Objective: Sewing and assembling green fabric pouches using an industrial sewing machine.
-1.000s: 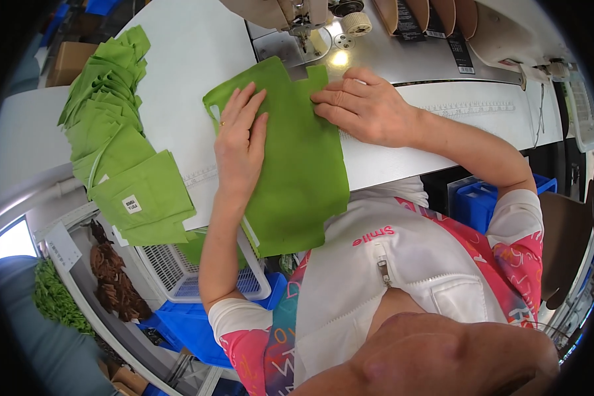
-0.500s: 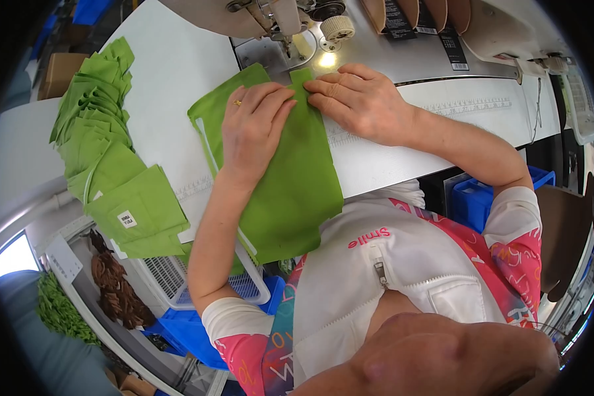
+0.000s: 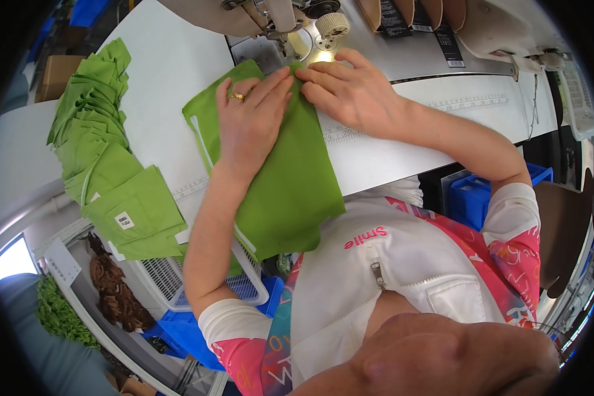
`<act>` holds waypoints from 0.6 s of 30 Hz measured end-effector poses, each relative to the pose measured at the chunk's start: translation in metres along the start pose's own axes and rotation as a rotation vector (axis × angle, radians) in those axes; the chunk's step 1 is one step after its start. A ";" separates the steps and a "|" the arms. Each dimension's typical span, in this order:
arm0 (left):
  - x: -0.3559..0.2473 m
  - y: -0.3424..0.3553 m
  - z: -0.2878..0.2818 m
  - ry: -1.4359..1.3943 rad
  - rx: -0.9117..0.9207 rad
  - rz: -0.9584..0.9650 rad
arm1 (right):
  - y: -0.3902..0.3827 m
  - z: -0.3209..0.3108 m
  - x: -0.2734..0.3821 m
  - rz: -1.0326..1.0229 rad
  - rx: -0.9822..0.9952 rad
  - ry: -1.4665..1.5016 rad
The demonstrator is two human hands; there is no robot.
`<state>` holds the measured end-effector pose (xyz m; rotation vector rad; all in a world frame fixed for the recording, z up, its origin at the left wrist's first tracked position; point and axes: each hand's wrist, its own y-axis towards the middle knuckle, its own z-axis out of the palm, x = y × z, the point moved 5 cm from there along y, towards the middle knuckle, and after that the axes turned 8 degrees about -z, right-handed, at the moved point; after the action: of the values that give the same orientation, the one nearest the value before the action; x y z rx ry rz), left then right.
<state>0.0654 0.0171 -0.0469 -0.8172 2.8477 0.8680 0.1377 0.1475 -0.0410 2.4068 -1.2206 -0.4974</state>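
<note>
A green fabric piece [image 3: 280, 191] with a white strip along its left side lies on the white table, its near end hanging over the edge against my front. My left hand [image 3: 252, 129] rests on its upper part, fingers stretched forward and partly spread, a ring on one of them. At the fabric's far edge, my right hand [image 3: 356, 96] pinches the cloth between thumb and fingers. Just beyond both hands stands the sewing machine [image 3: 290, 16], its needle area close to that edge. What lies under my fingertips is hidden.
A long stack of green fabric pieces [image 3: 105, 138] lies to the left. Rulers [image 3: 468, 102] are marked on the white table [image 3: 158, 66]. Brown pieces with black tags [image 3: 449, 46] sit at the far right. Below the table are a white basket [image 3: 171, 284] and blue bins [image 3: 472, 198].
Both hands have slid slightly away from me and to the left, carrying the fabric's far edge toward the machine. The left fingers have straightened and spread more.
</note>
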 end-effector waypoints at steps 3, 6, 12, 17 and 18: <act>0.010 0.010 0.005 0.002 -0.011 -0.005 | 0.010 0.011 -0.015 -0.058 0.061 -0.009; 0.012 0.015 0.005 -0.007 -0.012 -0.027 | 0.013 0.011 -0.019 -0.087 -0.079 -0.062; 0.017 0.020 0.007 -0.043 -0.015 -0.029 | 0.013 0.014 -0.025 -0.041 -0.115 -0.043; 0.022 0.024 0.012 -0.105 0.008 -0.038 | 0.013 0.016 -0.028 -0.062 -0.120 -0.009; 0.023 0.025 0.014 -0.119 0.000 -0.011 | 0.012 0.018 -0.029 -0.055 -0.117 -0.004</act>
<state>0.0314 0.0312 -0.0504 -0.7541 2.7382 0.8840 0.1046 0.1618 -0.0464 2.3461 -1.0980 -0.5744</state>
